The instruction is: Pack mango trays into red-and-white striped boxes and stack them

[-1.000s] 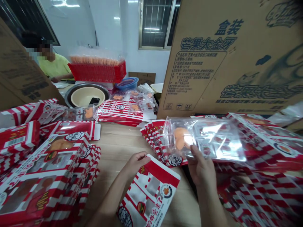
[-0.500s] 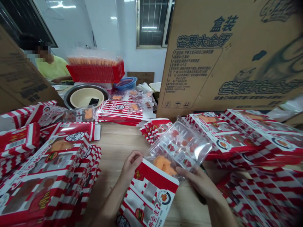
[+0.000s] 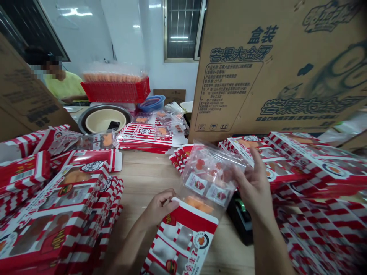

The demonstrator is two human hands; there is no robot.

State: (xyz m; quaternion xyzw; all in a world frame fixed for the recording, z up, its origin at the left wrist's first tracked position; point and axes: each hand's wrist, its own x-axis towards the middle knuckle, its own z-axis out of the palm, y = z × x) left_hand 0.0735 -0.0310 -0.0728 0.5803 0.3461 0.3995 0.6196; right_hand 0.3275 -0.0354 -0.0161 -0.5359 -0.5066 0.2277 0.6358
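My left hand point(image 3: 161, 206) pinches the open top edge of a red-and-white striped carton point(image 3: 185, 237) lying on the wooden table point(image 3: 146, 175). My right hand point(image 3: 255, 187) grips the upper end of a clear plastic tray point(image 3: 210, 176) that holds orange pieces and small red-printed sachets. The tray's lower end, with the orange pieces, sits partly inside the carton's mouth. Both hands are closed on what they hold.
Stacks of filled striped cartons point(image 3: 54, 214) lie at the left, and more point(image 3: 315, 172) at the right. A big brown cardboard box point(image 3: 275, 65) stands behind. A black device point(image 3: 242, 221) lies by my right wrist. Far back are a metal basin point(image 3: 103, 116), a red basket point(image 3: 117, 89) and a seated person point(image 3: 61, 84).
My right hand brought the clear tray from above the right-hand stack down and left, turned it orange end first, and its end has entered the carton held by my left hand.
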